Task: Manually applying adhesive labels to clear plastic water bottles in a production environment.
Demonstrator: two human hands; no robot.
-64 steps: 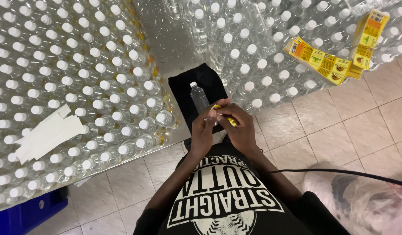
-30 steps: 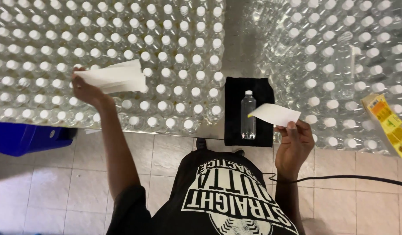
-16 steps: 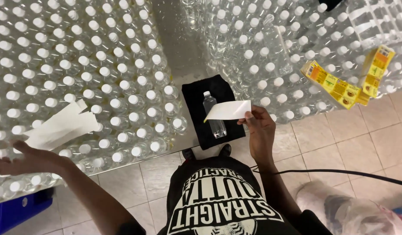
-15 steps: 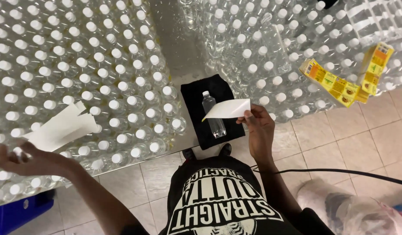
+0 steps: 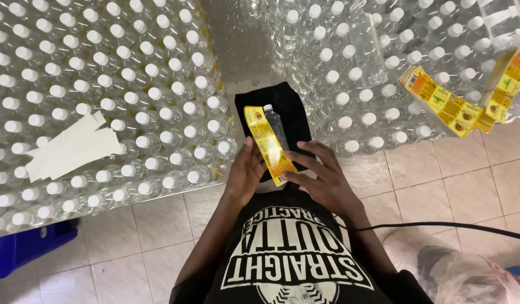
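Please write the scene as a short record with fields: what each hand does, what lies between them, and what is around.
left hand: touches the left edge of the yellow label
right hand: fingers spread, touching the yellow label's lower right
yellow label: long strip, lying beside and partly over the bottle
bottle: clear, white cap, lying on the black cloth
black cloth: under the bottle, between the packs
bottle packs: wrapped, white caps, on both sides
white strips: on the left packs
more yellow labels: on the right packs
floor: beige tiles
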